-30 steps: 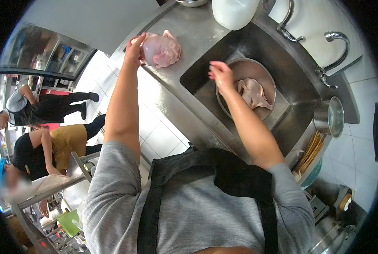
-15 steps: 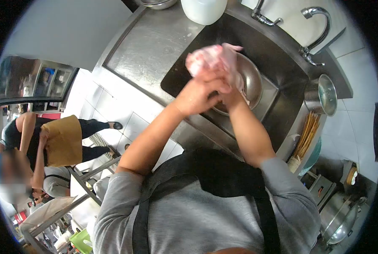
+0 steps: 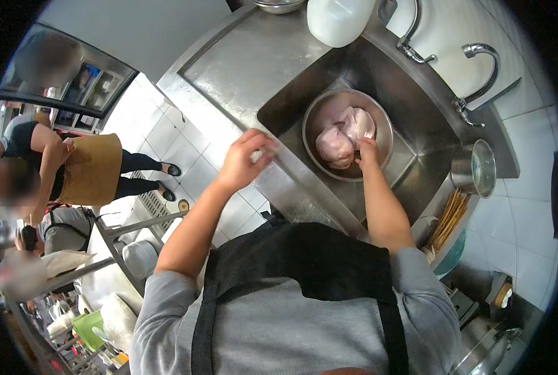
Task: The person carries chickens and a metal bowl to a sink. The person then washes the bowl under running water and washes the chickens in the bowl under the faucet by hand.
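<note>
A raw plucked chicken (image 3: 336, 147) lies in a round metal bowl (image 3: 311, 112) standing in the sink. My right hand (image 3: 368, 153) reaches into the bowl, its fingers closed on the end of a limb of the chicken. Left of the sink's front edge, over the counter rim, my left hand (image 3: 241, 161) is raised away from the bowl. Its fingers are curled and a little blurred. A small pale patch shows between thumb and fingers, too unclear to name.
Two faucets (image 3: 479, 84) rise behind the steel sink (image 3: 416, 147). A white plastic container (image 3: 338, 22) stands at its back left. A metal pot (image 3: 473, 167) and bundled wooden sticks (image 3: 449, 219) are on the right. A person in a yellow apron (image 3: 93, 169) stands at left.
The chicken, held up in both hands before, now rests in the bowl. My left hand has let go and moved left and apart. My right hand stays at the chicken.
</note>
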`<move>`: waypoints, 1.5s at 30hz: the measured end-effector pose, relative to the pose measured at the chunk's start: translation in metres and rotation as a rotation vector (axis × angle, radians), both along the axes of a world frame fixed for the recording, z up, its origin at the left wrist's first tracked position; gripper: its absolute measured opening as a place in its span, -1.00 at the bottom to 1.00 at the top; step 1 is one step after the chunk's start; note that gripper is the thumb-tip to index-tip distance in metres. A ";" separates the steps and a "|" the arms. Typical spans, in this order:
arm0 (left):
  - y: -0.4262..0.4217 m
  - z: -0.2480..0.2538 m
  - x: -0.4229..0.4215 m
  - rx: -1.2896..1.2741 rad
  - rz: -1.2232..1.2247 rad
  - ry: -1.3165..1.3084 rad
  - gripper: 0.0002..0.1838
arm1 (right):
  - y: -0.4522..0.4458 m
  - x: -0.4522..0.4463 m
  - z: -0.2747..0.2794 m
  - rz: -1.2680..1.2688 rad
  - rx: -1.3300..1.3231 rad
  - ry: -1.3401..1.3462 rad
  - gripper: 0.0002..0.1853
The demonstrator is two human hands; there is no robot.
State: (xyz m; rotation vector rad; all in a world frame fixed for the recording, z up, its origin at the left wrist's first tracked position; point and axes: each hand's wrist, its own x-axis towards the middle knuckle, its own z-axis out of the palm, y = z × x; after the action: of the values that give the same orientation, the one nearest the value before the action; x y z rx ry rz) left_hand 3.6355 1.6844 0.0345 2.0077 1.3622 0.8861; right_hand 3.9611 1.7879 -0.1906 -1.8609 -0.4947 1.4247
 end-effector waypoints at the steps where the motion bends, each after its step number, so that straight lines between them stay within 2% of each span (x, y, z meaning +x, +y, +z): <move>1: -0.015 0.002 -0.012 0.027 0.075 0.013 -0.78 | 0.000 0.004 0.001 0.024 -0.009 -0.079 -0.69; 4: -0.069 0.002 -0.047 -0.013 0.217 0.038 -0.85 | 0.003 0.021 0.022 0.121 0.111 -0.070 -0.71; 6: -0.111 -0.017 -0.071 -0.143 0.307 0.086 -0.86 | 0.017 0.044 -0.008 0.164 0.388 -0.092 -0.72; 7: -0.136 -0.028 -0.088 -0.201 0.371 0.110 -0.86 | 0.006 0.038 0.019 0.171 0.389 0.023 -0.75; 8: -0.160 -0.044 -0.105 -0.299 0.408 0.107 -0.88 | -0.001 0.033 0.031 0.116 0.335 0.071 -0.75; 9: -0.184 -0.065 -0.122 -0.398 0.443 0.096 -0.88 | -0.004 0.038 0.035 0.176 0.270 0.210 -0.75; 10: -0.212 -0.096 -0.142 -0.544 0.516 0.022 -0.86 | -0.010 0.037 0.036 0.206 0.222 0.138 -0.74; 11: -0.239 -0.117 -0.159 -0.689 0.580 -0.064 -0.82 | -0.017 0.040 0.036 0.195 0.167 0.236 -0.73; 12: -0.262 -0.118 -0.166 -0.954 0.803 -0.341 -0.76 | -0.018 0.049 0.025 0.275 0.114 0.342 -0.72; 13: -0.284 -0.120 -0.172 -1.206 1.000 -0.644 -0.70 | -0.021 0.052 0.019 0.293 0.029 0.301 -0.66; 15: -0.341 -0.172 -0.207 -1.457 0.979 -0.307 -0.63 | -0.034 0.050 0.022 0.306 -0.059 0.212 -0.62; 16: -0.379 -0.230 -0.235 -1.398 0.585 0.027 -0.64 | -0.039 0.048 0.025 0.329 -0.106 0.096 -0.66; 17: -0.412 -0.281 -0.261 -1.219 0.256 0.359 -0.65 | -0.041 0.043 0.027 0.347 -0.149 -0.019 -0.70; 19: -0.402 -0.239 -0.261 -1.329 0.674 -0.126 -0.64 | -0.045 0.033 0.031 0.292 -0.041 0.039 -0.83; 20: -0.392 -0.211 -0.255 -1.356 0.877 -0.383 -0.64 | -0.044 0.033 0.024 0.239 0.024 -0.024 -0.84; 22: -0.359 -0.190 -0.271 -1.265 0.912 -0.163 -0.53 | -0.029 0.042 0.004 0.125 0.147 -0.153 -0.83; 23: -0.348 -0.187 -0.286 -1.222 0.917 -0.053 -0.48 | -0.018 0.045 -0.001 0.150 0.163 -0.186 -0.78; 25: -0.337 -0.229 -0.328 -1.123 0.784 -0.172 -0.30 | -0.005 0.044 -0.002 0.194 0.192 -0.260 -0.68; 28: -0.303 -0.239 -0.374 -0.860 0.608 0.089 -0.15 | -0.021 0.002 0.036 0.638 0.185 -0.637 -0.42; 31: -0.269 -0.253 -0.419 -1.155 0.928 -0.636 -0.14 | -0.017 -0.009 0.046 0.437 -0.215 -0.551 -0.15; 32: -0.263 -0.253 -0.439 -1.142 0.872 -0.903 -0.21 | -0.020 -0.055 0.101 0.322 -0.406 -0.300 -0.12; 34: -0.250 -0.268 -0.457 -1.253 0.488 0.004 -0.29 | -0.026 -0.129 0.147 0.503 -0.633 -1.187 -0.09; 35: -0.236 -0.274 -0.469 -1.223 0.271 0.445 -0.32 | -0.020 -0.150 0.154 0.583 -0.720 -1.633 -0.07; 37: -0.213 -0.280 -0.477 -1.022 0.440 0.575 -0.35 | 0.000 -0.166 0.158 0.415 -0.223 -1.782 -0.17; 39: -0.170 -0.290 -0.504 -0.993 0.431 0.266 -0.35 | 0.034 -0.199 0.174 0.277 0.248 -1.792 -0.30; 40: -0.141 -0.278 -0.516 -0.983 0.434 0.219 -0.36 | 0.054 -0.223 0.187 0.202 0.488 -1.774 -0.36; 43: -0.060 -0.216 -0.533 -0.916 0.441 0.117 -0.39 | 0.119 -0.310 0.232 0.317 1.126 -1.530 -0.56; 45: -0.016 -0.188 -0.556 -0.795 0.440 0.147 -0.41 | 0.160 -0.379 0.247 0.361 1.239 -1.318 -0.67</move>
State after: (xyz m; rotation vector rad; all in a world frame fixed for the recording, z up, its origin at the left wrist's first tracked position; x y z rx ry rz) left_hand 3.0792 1.6682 -0.1537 1.1976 1.8958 0.2662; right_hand 3.5824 1.9477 0.0562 -1.3272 -1.8444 -0.3111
